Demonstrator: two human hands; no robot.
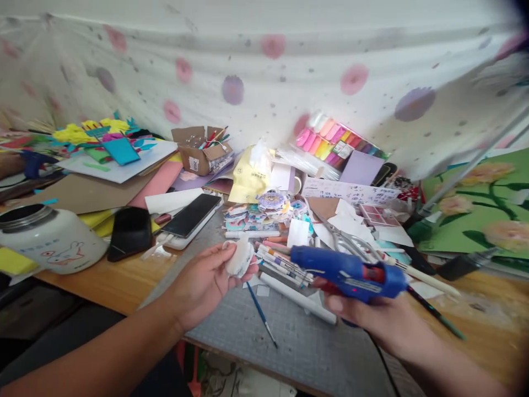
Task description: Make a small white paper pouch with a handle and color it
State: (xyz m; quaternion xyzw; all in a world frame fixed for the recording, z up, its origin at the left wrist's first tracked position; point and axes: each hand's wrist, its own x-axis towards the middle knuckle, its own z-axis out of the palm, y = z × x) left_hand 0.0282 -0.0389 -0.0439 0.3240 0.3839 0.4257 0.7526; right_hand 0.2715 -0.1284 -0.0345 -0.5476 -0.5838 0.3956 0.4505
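Observation:
Between the thumb and fingers of my left hand (209, 275) is a small round white piece (239, 258) with a rough, layered edge. My right hand (372, 314) grips a blue glue gun (347, 273), its nozzle pointing left toward the white piece without touching it. Below and between the hands, several markers (285, 267) and a white roll (300, 300) lie on a grey cutting mat (306, 342). A thin blue paintbrush (261, 313) rests on the mat near my left fingertips.
A white jar (53, 242), a black phone (192, 215) and a dark case (131, 232) stand or lie at left. Behind are stacked cutouts (252, 218), a cardboard box (202, 154) and coloured clay packs (336, 140). Scissors (347, 242) lie behind the glue gun.

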